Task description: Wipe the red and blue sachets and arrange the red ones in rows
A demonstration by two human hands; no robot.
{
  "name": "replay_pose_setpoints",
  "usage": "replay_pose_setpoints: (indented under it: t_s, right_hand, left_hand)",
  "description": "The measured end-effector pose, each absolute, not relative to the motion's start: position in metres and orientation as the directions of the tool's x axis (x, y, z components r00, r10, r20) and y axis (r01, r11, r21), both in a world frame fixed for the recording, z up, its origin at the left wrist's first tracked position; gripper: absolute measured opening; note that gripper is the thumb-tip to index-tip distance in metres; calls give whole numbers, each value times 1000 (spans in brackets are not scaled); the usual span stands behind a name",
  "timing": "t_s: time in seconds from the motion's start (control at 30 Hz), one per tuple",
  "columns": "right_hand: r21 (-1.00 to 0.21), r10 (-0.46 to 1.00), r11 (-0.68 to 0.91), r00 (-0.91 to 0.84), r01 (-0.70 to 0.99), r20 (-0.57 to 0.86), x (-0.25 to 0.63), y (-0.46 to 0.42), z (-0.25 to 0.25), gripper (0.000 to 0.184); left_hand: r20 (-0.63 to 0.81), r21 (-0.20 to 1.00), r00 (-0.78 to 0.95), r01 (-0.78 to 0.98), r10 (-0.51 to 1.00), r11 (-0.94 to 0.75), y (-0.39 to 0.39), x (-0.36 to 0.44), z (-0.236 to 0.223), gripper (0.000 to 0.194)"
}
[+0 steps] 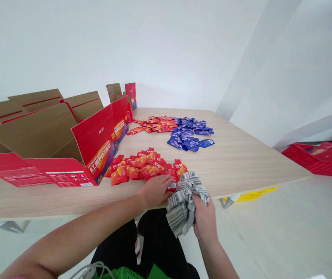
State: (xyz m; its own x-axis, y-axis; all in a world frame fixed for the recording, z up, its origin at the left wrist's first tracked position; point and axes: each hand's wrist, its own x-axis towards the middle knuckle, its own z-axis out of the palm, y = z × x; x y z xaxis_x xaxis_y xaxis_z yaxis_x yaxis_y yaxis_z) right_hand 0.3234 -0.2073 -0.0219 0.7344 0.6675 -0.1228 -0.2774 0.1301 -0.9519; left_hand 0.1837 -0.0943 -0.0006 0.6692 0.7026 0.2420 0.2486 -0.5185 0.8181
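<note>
the right hand [206, 219] has its grip closed on a bunched striped cloth [185, 209], which hangs over the near edge of the surface [250, 166], its upper end lying on top just beside the red sachets. the left hand [156, 190] rests at that same near edge, fingers on the closest of the near red sachets [141, 166]; whether its grip pinches one or only presses down, i cannot tell. that near pile is loose and heaped, between the left hand and the open red carton [104, 143] on the surface's left part. toward the far edge lie the far red sachets [158, 124], touching the blue sachets [191, 133] on their right. the likeliest mishap, i judge, is a sachet dropping off the near edge: a sweep of the cloth or a drag of the left fingers toward the body could cause it, since the packs look slick. a sachet could also get caught in the cloth's folds, and where the two far piles meet, a careless nudge could mix the colours.
</note>
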Motion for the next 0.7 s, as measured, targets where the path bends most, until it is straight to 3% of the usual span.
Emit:
replay_pose_setpoints:
  t_s: [0.2,0.3,0.37,0.5,0.6,0.67,0.7]
  right_hand:
    - [-947,648,126,747,-297,-148,336,-200,-30,33]
    - [-934,623,194,773,-299,-118,342,-202,-21,32]
    - [-950,575,221,816,-219,-55,339,-206,-10,33]
    - [-966,467,214,854,143,230,308,-213,9,38]
    - [-819,634,379,524,432,569,278,-207,15,45]
    - [-720,707,452,281,526,649,271,-199,15,47]
    - [-712,718,431,267,554,643,273,-194,13,46]
  left_hand:
    - [181,947,534,133,826,-294,-90,197,-1,20]
    - [133,981,397,78,908,-178,-88,184,15,10]
    - [78,995,314,38,946,-94,-92,173,27,3]
    - [-48,994,307,-80,951,77,-114,162,43,18]
    - [-116,977,380,-122,918,174,-135,164,46,24]
    - [-129,973,400,-124,907,194,-145,165,46,34]
    - [-125,974,401,-127,907,190,-148,163,46,36]
